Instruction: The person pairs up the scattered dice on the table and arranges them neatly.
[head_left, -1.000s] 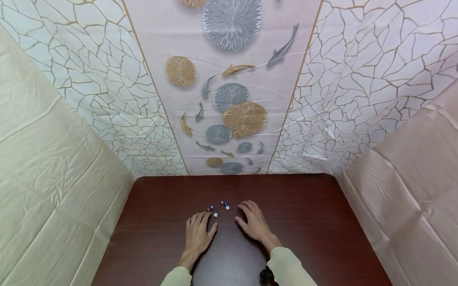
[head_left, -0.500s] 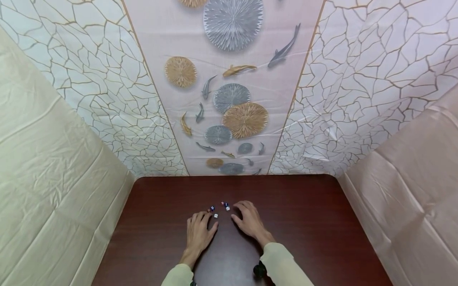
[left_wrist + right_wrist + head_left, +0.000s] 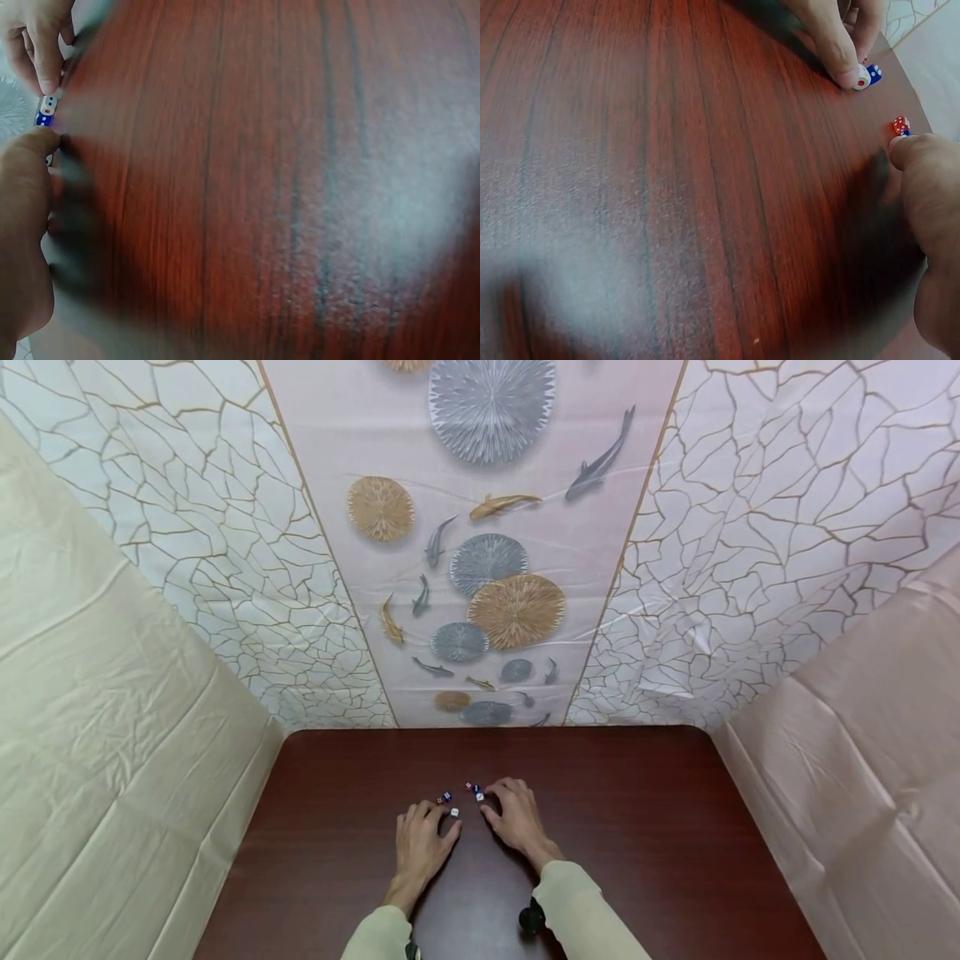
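Note:
Two small groups of dice lie on the table between my hands. By my left hand point(image 3: 420, 845) are a white die point(image 3: 455, 812), a blue die point(image 3: 447, 797) and a red die point(image 3: 440, 801); the white one sits at the gap between thumb and index finger. In the right wrist view, the left thumb tip is right at this white die point(image 3: 862, 79). My right hand point(image 3: 517, 820), fingers loosely bent, has its index finger and thumb beside another white die point(image 3: 480, 797). Against that die are a blue die point(image 3: 476, 788) and a red die point(image 3: 468, 786).
The dark reddish-brown table point(image 3: 622, 777) reaches back to a patterned cloth wall point(image 3: 480, 485). Plain cream cloth point(image 3: 112, 735) hangs at the left, and pinkish cloth point(image 3: 847, 760) at the right. A round black object point(image 3: 532, 919) sits by the right sleeve.
My right hand has moved left, up to its group of dice. My left hand has shifted slightly right, its thumb nearer the white die. The dice keep their arrangement.

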Demonstrator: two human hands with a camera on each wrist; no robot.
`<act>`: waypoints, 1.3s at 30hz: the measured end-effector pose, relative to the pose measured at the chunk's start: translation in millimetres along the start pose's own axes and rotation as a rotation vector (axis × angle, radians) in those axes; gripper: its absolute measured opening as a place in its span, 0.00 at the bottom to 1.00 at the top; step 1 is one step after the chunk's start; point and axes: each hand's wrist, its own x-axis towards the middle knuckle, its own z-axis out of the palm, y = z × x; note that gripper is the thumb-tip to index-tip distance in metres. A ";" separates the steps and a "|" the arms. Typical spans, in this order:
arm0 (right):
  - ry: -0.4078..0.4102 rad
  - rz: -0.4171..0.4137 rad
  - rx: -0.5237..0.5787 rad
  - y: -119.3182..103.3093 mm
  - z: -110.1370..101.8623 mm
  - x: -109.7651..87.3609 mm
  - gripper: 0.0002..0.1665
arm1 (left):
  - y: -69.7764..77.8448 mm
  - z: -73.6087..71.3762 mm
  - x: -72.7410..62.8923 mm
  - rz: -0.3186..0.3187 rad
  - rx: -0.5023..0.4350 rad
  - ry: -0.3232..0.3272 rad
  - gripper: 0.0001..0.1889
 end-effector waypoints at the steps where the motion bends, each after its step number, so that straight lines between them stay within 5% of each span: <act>1: -0.001 0.005 -0.006 -0.5 0.5 0.8 0.16 | 0.0 0.3 0.6 -0.003 -0.005 -0.002 0.17; 12: -0.034 0.033 0.005 -5.7 1.3 7.0 0.16 | 2.0 -3.8 7.0 -0.070 -0.029 -0.068 0.14; 39: 0.011 0.016 0.006 -3.2 10.0 9.0 0.08 | 2.0 1.4 10.5 -0.099 -0.070 -0.041 0.13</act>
